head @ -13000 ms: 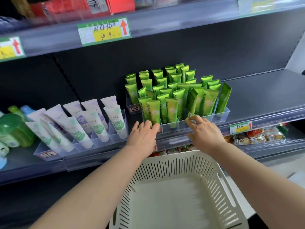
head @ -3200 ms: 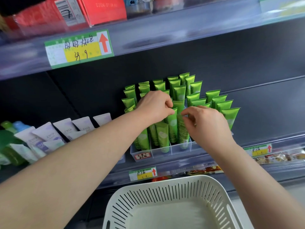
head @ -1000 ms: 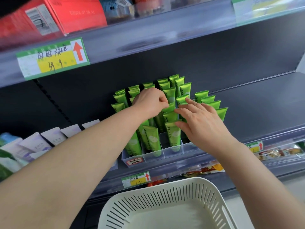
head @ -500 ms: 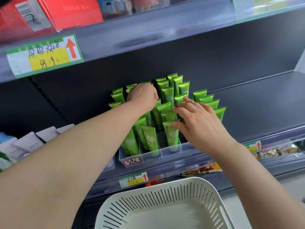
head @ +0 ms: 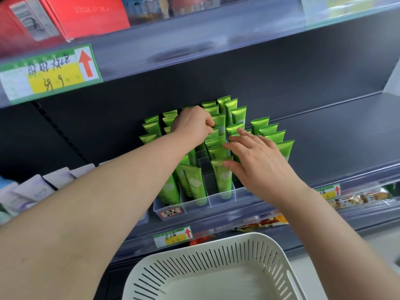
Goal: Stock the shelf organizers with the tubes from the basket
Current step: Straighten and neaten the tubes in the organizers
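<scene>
Green tubes [head: 224,180] stand upright, crimped ends up, in rows inside the clear organizer [head: 218,201] on the dark shelf [head: 337,131]. I see the left hand [head: 190,124] reached into the rear rows, fingers [head: 208,123] curled down onto tube tops, and I cannot tell if they clamp one; the right hand [head: 257,161] lies over the front-right rows, fingers straight and spread, tips touching tube tops. White slotted basket [head: 216,243] sits below, nearest me, with pale tubes [head: 36,191] to the left and red boxes [head: 86,16] on the shelf above.
</scene>
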Motion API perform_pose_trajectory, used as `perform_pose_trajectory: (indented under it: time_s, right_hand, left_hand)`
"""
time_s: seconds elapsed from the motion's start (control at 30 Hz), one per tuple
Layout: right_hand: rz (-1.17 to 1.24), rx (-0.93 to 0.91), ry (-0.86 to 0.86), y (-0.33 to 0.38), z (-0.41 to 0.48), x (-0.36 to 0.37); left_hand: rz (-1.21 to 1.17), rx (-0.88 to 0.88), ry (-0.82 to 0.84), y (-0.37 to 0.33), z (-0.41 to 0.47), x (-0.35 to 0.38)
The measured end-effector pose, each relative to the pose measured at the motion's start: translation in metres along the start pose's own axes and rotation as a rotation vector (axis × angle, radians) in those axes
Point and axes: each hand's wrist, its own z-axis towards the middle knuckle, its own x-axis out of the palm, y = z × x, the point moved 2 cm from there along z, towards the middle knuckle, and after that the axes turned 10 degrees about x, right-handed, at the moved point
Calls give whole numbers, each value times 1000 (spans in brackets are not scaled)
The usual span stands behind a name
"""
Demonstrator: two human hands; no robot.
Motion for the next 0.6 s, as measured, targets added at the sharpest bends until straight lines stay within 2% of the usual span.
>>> perform_pose_trajectory:
  time_s: [0.2, 0.4, 0.6]
  right_hand:
    - [-7, -21, -17, 2, 0, 2]
    - [-10, -47, -68, 10, 0, -3]
    - [-36, -73, -128, 43, -6, -5]
  left_hand:
    - [-54, -7, -28, 3, -3, -5]
    - [-141, 65, -26, 2, -27, -23]
    - [-158, 60, -4, 28, -62, -54]
